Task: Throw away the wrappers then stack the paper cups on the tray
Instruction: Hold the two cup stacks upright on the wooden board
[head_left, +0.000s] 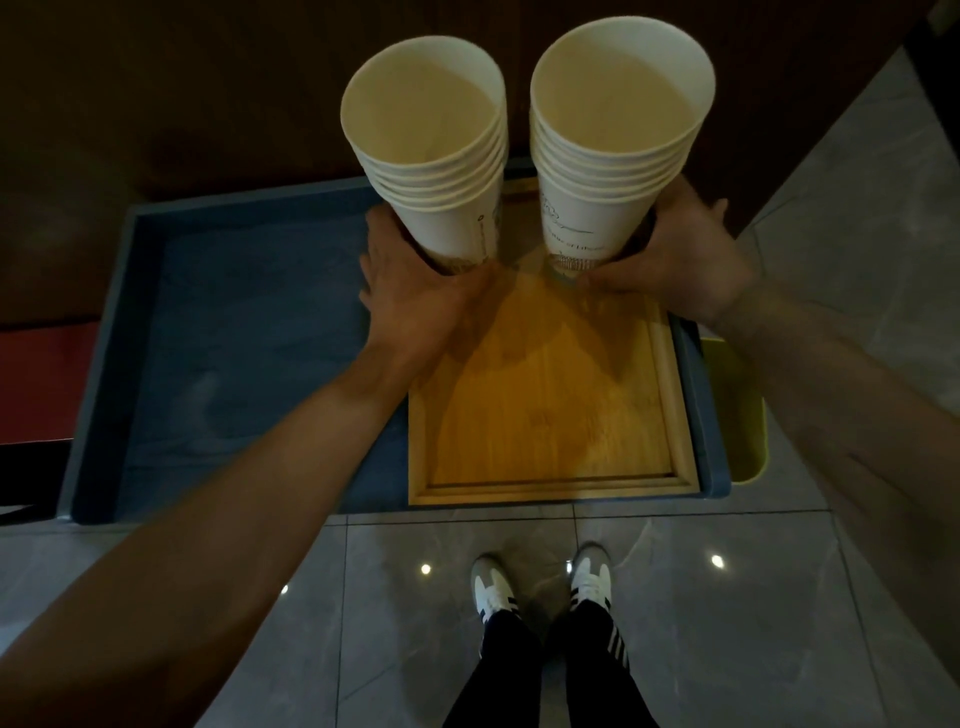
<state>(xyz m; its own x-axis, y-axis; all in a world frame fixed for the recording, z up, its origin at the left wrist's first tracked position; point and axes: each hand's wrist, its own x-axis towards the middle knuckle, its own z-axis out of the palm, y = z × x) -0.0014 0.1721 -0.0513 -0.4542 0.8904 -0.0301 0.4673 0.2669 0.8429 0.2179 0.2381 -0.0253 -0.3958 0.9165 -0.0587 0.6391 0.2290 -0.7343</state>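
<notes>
Two stacks of paper cups stand upright at the far end of a wooden tray (550, 415). The left hand (415, 296) grips the left stack (431, 156) at its base; the right hand (680, 260) grips the right stack (613, 145) likewise.

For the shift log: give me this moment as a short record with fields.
left hand: grips base of left cup stack
right hand: grips base of right cup stack
stacks: upright, side by side, at far end of wooden tray
tray: on blue table, its near part bare
wrappers: none visible
bin: yellow, right of table
</notes>
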